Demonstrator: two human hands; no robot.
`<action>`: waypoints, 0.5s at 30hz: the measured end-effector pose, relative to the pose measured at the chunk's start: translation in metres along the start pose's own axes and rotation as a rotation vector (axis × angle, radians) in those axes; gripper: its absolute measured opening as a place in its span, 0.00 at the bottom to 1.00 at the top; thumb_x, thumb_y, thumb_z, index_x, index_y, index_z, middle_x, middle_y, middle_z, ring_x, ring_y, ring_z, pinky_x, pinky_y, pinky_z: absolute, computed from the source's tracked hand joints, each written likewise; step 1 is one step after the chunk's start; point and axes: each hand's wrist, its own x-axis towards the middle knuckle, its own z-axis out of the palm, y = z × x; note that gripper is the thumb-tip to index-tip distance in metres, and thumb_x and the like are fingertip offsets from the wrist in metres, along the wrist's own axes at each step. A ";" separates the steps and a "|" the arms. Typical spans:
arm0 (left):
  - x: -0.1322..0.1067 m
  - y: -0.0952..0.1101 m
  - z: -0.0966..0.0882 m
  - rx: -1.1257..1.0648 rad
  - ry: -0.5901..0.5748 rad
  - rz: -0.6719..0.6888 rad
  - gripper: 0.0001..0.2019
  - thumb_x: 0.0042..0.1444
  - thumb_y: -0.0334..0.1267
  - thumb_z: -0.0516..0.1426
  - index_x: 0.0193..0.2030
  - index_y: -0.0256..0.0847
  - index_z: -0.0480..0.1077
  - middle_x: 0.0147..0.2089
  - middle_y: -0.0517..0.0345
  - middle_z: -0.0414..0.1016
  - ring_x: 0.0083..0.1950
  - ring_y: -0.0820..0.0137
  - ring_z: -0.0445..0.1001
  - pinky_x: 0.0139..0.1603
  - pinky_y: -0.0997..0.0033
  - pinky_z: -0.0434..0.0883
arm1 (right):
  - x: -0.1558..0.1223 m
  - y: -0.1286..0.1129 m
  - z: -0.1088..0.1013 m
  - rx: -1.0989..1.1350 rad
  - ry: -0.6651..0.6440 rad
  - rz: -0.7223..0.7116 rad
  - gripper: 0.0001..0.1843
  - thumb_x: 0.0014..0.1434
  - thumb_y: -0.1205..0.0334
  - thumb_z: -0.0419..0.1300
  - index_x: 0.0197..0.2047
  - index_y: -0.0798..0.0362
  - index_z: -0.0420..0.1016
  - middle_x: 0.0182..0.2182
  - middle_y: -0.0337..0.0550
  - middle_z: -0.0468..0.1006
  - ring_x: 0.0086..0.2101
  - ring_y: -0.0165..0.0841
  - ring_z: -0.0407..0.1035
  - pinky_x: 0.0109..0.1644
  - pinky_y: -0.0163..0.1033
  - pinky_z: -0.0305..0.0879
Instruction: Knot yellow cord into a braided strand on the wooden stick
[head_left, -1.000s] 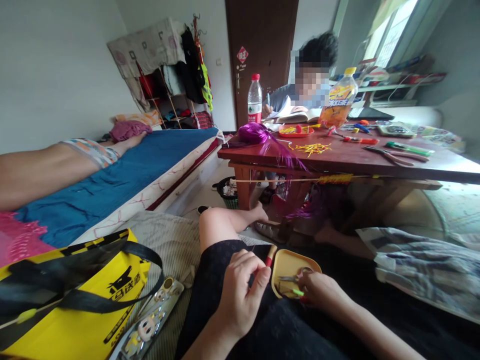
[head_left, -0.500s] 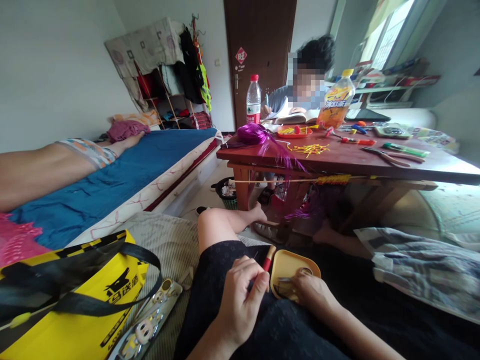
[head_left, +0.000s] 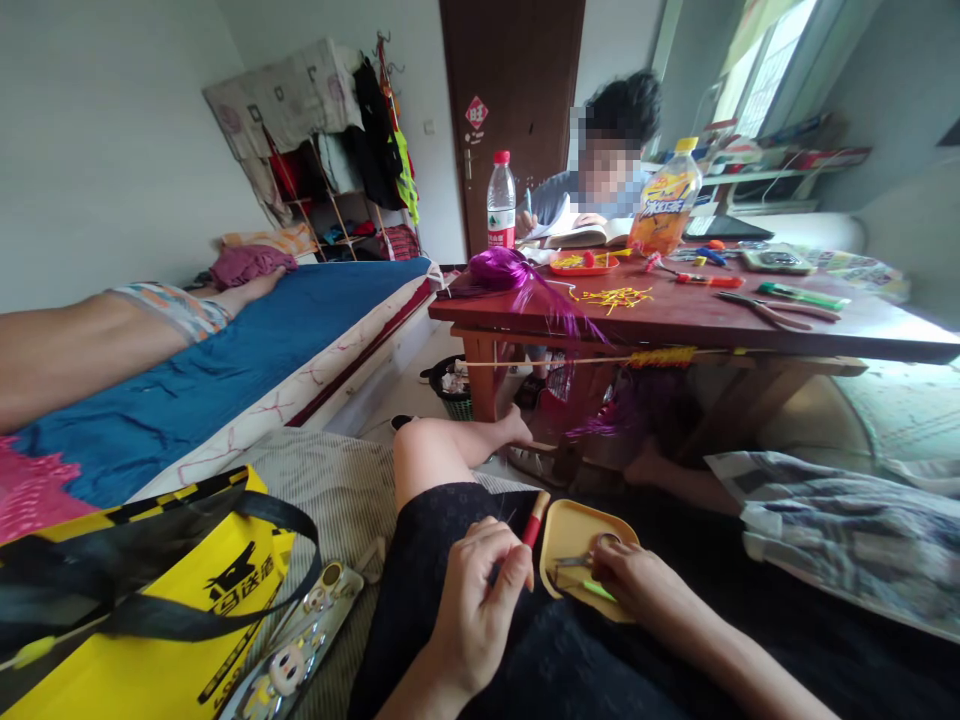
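My left hand (head_left: 480,605) is closed above my lap, thumb bent against the fingers. From its grip rises a short red stick with a tan tip (head_left: 535,518); its lower end is hidden by the thumb and fingers. A thin wire-like line shows beside the knuckles. My right hand (head_left: 630,580) reaches into a shallow yellow tray (head_left: 556,520) on the lap, fingers closed at the handles of small scissors (head_left: 573,562). The scissor blades point left over the tray floor. Partly under this hand lies a bright green strip (head_left: 600,590) in the tray.
Beside my left arm are a yellow bag (head_left: 240,600) and a cartoon-figured case (head_left: 289,660). Ahead, a red-brown table (head_left: 675,320) bears purple strands (head_left: 499,270), pliers (head_left: 772,312) and bottles. A person writes behind it; another lies on the blue bed (head_left: 322,310).
My right hand has shifted slightly right and down, uncovering the bright green strip in the tray. My left hand keeps its hold. The whole view has moved a little.
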 end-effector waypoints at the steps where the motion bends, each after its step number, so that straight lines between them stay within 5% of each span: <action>1: 0.000 0.000 0.001 -0.045 -0.002 -0.007 0.20 0.60 0.44 0.45 0.19 0.39 0.58 0.20 0.62 0.58 0.27 0.72 0.59 0.36 0.71 0.56 | -0.006 -0.003 -0.008 0.067 0.011 -0.032 0.10 0.59 0.65 0.48 0.38 0.55 0.70 0.34 0.46 0.74 0.36 0.34 0.69 0.39 0.35 0.62; 5: -0.003 0.004 0.004 -0.270 -0.034 -0.059 0.22 0.59 0.48 0.45 0.17 0.39 0.58 0.20 0.61 0.56 0.25 0.73 0.58 0.31 0.71 0.55 | -0.031 -0.026 -0.030 0.737 0.060 -0.024 0.21 0.57 0.45 0.48 0.46 0.51 0.65 0.31 0.40 0.71 0.32 0.30 0.66 0.34 0.32 0.62; 8: -0.006 0.008 0.008 -0.471 -0.053 -0.121 0.25 0.59 0.51 0.45 0.15 0.39 0.57 0.19 0.61 0.54 0.23 0.73 0.55 0.27 0.71 0.52 | -0.035 -0.050 -0.035 1.134 0.085 0.063 0.25 0.52 0.39 0.52 0.37 0.53 0.68 0.27 0.38 0.68 0.30 0.30 0.63 0.35 0.33 0.61; 12: -0.008 0.012 0.014 -0.696 -0.010 -0.225 0.26 0.56 0.53 0.47 0.13 0.39 0.55 0.16 0.63 0.50 0.22 0.74 0.51 0.26 0.70 0.48 | -0.027 -0.073 -0.027 1.135 0.122 0.022 0.32 0.56 0.36 0.40 0.21 0.54 0.65 0.17 0.36 0.60 0.21 0.27 0.57 0.27 0.32 0.59; 15: -0.007 0.013 0.017 -0.790 -0.006 -0.287 0.26 0.54 0.54 0.49 0.12 0.39 0.54 0.15 0.64 0.49 0.21 0.75 0.50 0.27 0.69 0.48 | -0.021 -0.078 -0.014 0.983 0.367 0.033 0.30 0.53 0.35 0.44 0.20 0.53 0.64 0.18 0.37 0.63 0.21 0.28 0.59 0.25 0.31 0.60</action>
